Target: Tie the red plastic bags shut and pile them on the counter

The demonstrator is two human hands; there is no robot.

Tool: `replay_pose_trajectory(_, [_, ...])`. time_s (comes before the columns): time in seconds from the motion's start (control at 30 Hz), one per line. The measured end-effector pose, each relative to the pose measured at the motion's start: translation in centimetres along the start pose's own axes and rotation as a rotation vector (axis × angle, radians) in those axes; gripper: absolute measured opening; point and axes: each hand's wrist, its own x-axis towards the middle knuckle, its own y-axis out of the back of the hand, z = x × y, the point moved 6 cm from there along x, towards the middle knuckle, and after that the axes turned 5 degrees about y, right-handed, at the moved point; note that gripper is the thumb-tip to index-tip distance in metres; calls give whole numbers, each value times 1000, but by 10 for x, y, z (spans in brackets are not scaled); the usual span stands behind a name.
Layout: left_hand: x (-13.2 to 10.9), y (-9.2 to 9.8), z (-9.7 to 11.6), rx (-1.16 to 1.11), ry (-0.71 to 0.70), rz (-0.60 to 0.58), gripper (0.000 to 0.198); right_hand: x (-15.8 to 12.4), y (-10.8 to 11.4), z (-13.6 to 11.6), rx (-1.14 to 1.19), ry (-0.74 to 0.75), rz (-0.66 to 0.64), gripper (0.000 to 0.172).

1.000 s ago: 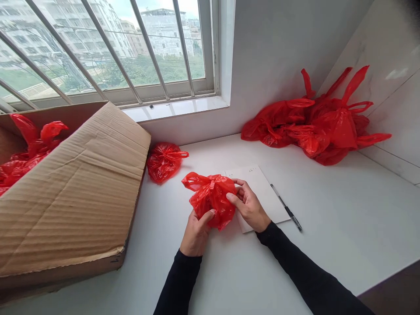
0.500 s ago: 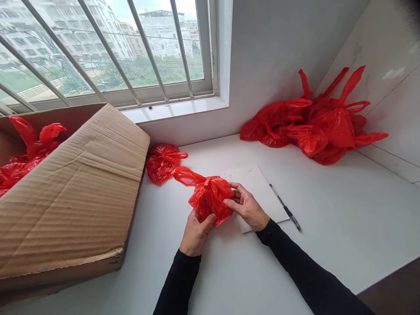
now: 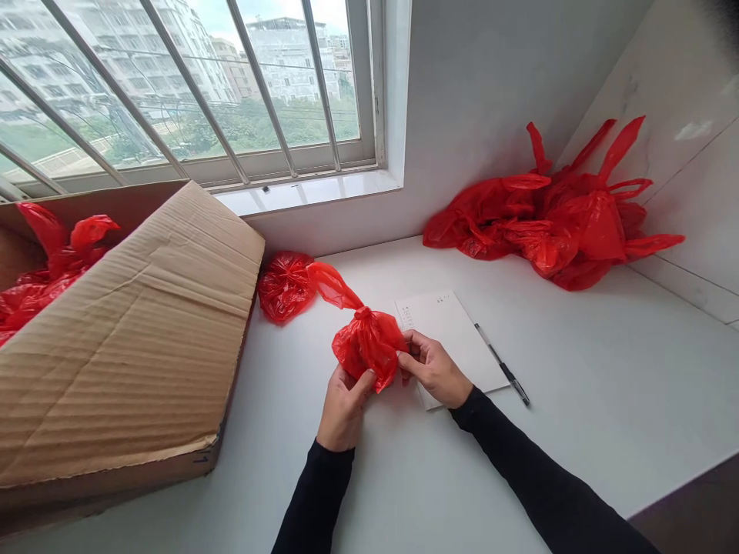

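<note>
A knotted red plastic bag (image 3: 369, 342) is held between my two hands, its handle loops trailing up and left from the knot. My left hand (image 3: 345, 400) grips its lower left side, thumb on top. At its right side my right hand (image 3: 430, 365) pinches the plastic between thumb and fingers. What the bag contains is hidden. Just behind it lies another tied red bag (image 3: 287, 288), partly covered by the held bag's handle. Under and beside my right hand is a sheet of white paper (image 3: 462, 350) with small writing near its top. A black pen (image 3: 502, 365) rests along the paper's right edge.
An open cardboard box (image 3: 144, 338) with red bags (image 3: 51, 261) inside stands at the left. A heap of red plastic bags (image 3: 554, 215) lies in the back right corner of the white table (image 3: 577, 431), against the wall. A barred window (image 3: 231, 100) is behind.
The held bag has turned a little, and its handle loops have swung upward over the bag behind. Its knot now shows more clearly. My right hand has shifted slightly lower.
</note>
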Motion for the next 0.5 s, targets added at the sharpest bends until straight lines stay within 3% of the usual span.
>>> replay_pose_trajectory(0.17, [-1,-4,3,-147,-22,-54,50,0,2,2,-36,-11,31,16])
replay_pose_trajectory(0.37, [2,6,2,-192,13,80,44,-1,1,-3,-55,45,76,9])
replay_pose_trajectory(0.5, [2,6,1,-151,11,91,44,-2,-1,-8,-21,81,98,14])
